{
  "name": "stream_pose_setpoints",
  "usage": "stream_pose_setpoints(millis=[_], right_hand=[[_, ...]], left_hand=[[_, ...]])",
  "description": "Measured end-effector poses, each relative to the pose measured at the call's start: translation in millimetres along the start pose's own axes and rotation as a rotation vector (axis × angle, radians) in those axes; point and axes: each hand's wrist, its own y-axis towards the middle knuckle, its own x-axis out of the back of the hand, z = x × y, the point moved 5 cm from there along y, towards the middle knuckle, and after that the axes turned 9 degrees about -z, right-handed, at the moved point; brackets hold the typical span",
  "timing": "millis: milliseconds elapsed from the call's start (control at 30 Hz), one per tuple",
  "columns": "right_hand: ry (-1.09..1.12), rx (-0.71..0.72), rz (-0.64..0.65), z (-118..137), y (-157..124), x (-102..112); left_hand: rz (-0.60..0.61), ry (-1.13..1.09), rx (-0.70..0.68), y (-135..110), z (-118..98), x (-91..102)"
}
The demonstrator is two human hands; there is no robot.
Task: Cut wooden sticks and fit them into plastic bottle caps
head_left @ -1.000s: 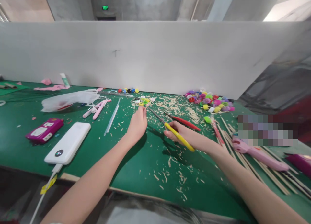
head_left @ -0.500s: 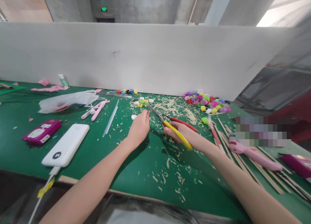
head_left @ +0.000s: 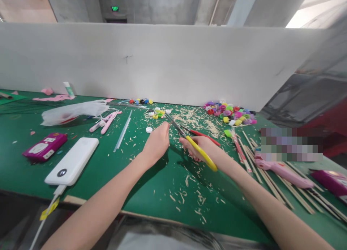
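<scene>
My right hand [head_left: 199, 147] is wrapped round the yellow handles of a pair of scissors [head_left: 202, 153], whose metal blades point up and left. Close to the blade tips, my left hand [head_left: 157, 143] is closed with its fingers pinched together; whatever they hold is hidden. Just beyond the scissors lies a red-handled tool [head_left: 205, 137] on the green table. Several white, yellow and green caps [head_left: 158, 113] rest past my left hand, with a single white cap [head_left: 149, 129] nearer to it. Pale shavings [head_left: 189, 118] are scattered behind and below my hands.
A heap of coloured caps [head_left: 230, 112] lies at the back right. Thin wooden sticks [head_left: 271, 181] and a pink glue gun [head_left: 287, 174] are on the right. Leftward are a white power bank [head_left: 72, 162], a purple box [head_left: 45, 147], pink hair-straightener-like tongs [head_left: 108, 123] and clear glue sticks [head_left: 123, 132].
My left hand has shifted slightly right and up. The scissors have turned a little in my right hand, which has moved slightly left; the view has shifted slightly too.
</scene>
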Motion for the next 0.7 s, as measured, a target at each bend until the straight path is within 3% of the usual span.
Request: stream_pose_setpoints(millis=[167,333,533,700], right_hand=[[-0.249,0.194,-0.149,22,-6,5],[-0.239,0.147,-0.079,25,-2,4],[-0.276,0.227,0.118,34,-4,8],[-0.324,0.196,0.043,38,-4,9]], left_hand=[[0.011,-0.027,-0.012,2,2,2.0],[0.045,-0.234,0.154,7,11,6.0],[0.33,-0.65,0.462,4,13,-2.7],[0.382,-0.827,0.546,1,4,-0.8]])
